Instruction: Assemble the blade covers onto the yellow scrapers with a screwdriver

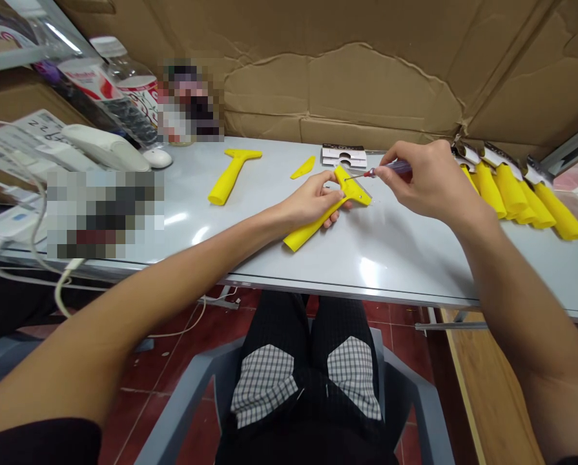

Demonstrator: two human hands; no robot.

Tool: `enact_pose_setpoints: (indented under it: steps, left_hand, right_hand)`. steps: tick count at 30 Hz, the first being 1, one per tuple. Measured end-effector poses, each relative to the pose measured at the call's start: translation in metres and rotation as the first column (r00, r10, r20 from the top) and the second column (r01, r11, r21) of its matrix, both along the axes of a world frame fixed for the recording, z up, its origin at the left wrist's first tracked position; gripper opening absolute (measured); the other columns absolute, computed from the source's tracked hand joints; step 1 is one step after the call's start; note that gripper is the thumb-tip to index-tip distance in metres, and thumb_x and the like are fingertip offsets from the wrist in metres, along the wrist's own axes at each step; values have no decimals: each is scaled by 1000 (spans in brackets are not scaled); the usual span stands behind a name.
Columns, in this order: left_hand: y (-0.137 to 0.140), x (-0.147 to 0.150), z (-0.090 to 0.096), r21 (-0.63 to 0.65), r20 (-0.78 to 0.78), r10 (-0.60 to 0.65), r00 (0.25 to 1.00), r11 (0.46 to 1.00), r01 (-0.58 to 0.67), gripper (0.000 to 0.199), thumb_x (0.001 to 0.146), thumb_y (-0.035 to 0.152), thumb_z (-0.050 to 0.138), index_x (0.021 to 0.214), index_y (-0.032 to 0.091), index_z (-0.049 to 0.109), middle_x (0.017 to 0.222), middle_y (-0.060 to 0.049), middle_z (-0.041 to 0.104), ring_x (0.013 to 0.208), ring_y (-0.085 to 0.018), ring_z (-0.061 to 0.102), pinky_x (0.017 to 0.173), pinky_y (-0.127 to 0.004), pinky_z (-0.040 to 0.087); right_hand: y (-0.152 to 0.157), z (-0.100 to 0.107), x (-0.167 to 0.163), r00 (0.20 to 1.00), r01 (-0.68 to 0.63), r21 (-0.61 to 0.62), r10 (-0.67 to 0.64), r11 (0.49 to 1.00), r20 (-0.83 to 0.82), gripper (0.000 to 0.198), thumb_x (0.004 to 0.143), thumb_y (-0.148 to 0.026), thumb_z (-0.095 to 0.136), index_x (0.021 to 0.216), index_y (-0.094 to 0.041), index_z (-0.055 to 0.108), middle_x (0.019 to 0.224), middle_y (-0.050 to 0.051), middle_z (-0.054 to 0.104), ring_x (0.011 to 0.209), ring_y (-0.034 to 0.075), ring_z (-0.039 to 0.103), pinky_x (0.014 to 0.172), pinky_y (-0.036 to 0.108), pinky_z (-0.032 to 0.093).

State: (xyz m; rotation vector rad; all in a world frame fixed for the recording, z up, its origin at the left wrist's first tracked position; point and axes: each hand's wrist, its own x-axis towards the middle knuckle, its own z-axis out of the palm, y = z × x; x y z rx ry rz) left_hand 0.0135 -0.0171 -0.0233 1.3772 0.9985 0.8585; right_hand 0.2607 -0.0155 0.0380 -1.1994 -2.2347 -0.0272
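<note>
My left hand (315, 199) is closed around a yellow T-shaped scraper (304, 234), its wide head tilted up and a thin blade edge along it. In my right hand (429, 179) is a screwdriver (399, 167), gripped by its purplish handle. The screwdriver's shaft points left, its tip at the scraper's head by a hole; whether it sits in a screw is too small to tell. Further left on the table lie a second yellow scraper body (229, 175) and a small flat yellow piece (303, 167). Behind my hands is a black-and-white printed card sleeve (344, 156).
At the right, several yellow scrapers (514, 190) with card sleeves lie in a row. Plastic bottles (132, 84), a white handheld device (105, 147) and cables crowd the left. A cardboard wall (380, 90) closes off the back of the grey table (414, 261).
</note>
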Motion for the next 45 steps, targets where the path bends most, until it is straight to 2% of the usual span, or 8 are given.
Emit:
enact_pose_setpoints:
  steps: [9,12,18,24,29,35,40,45]
  left_hand:
    - [0,0,0,3,1,1,1000,1000,-1,14,111,20,67,121,20,58,98,-8,81,55,-10,64,53,-26,47]
    - [1,0,-1,6,6,3,1000,1000,-3,13,111,20,67,121,20,58,100,-9,82,55,-10,64,53,-25,46]
    - [1,-1,-3,42,-2,-36,999,998,36,11,112,17,62,123,19,57,102,-10,82,55,-10,63,51,-24,46]
    - [1,0,-1,15,-11,-2,1000,1000,2,9,114,15,59,121,19,57,102,-10,84,54,-9,63,51,-24,47]
    - [0,1,0,4,-5,23,1000,1000,-23,9,113,15,61,121,19,58,101,-9,84,54,-9,64,51,-24,47]
    - [0,0,-1,12,2,-3,1000,1000,3,10,113,15,61,121,19,58,103,-10,83,53,-9,64,51,-24,47]
    - [1,0,-3,26,12,-7,1000,1000,6,9,113,16,62,121,19,58,102,-9,83,54,-8,64,51,-23,46]
    - [1,0,-3,21,9,0,1000,1000,0,8,113,16,61,120,19,58,102,-10,83,55,-8,64,52,-23,46]
  right_hand:
    - [-5,0,-3,998,-66,-64,66,996,4,28,96,-39,77,123,-32,78,87,6,79,80,32,73,76,45,55]
    - [-2,-1,-1,999,-41,-34,41,999,-4,20,101,-45,73,112,-30,80,79,7,77,78,32,72,75,46,53]
    - [1,2,-1,996,68,24,-69,997,60,41,111,-59,58,93,-27,78,66,9,69,73,32,67,72,45,49]
    - [-8,8,-4,994,38,-72,-30,997,104,33,100,-45,73,126,-26,77,83,8,77,80,33,69,75,44,49]
    - [-6,7,-2,991,86,-70,-78,994,113,26,105,-44,67,116,-25,81,87,12,79,83,35,71,76,45,49]
    - [-1,5,-2,969,175,-41,-165,984,182,41,113,-54,56,98,-23,79,76,13,72,82,36,70,75,46,46]
    - [-7,7,-5,988,73,-42,-66,996,141,28,102,-36,68,125,-21,75,87,10,76,81,31,68,73,43,45]
    - [-8,8,-4,993,63,-68,-56,996,107,22,103,-34,66,119,-23,78,96,12,82,89,33,73,77,44,50]
